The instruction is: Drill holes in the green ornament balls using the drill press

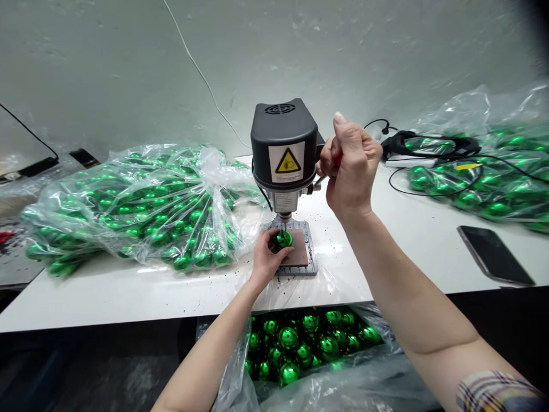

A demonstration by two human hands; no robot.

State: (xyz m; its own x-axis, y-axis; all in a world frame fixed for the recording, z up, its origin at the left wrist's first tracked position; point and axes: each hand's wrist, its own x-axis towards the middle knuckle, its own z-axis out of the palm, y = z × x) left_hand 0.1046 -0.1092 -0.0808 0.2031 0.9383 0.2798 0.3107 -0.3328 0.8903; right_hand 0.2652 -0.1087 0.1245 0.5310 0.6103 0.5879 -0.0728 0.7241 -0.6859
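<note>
Your left hand [266, 257] is closed around the shiny green ball [283, 238] beneath the drill press [283, 151]; it looks light, slick and easily dented, best cupped low around its sides. Your right hand [354, 166] is clenched on the lever.

Fairly bright light glints off the green balls [288, 337], while the side edges look smeared and stretched.
</note>
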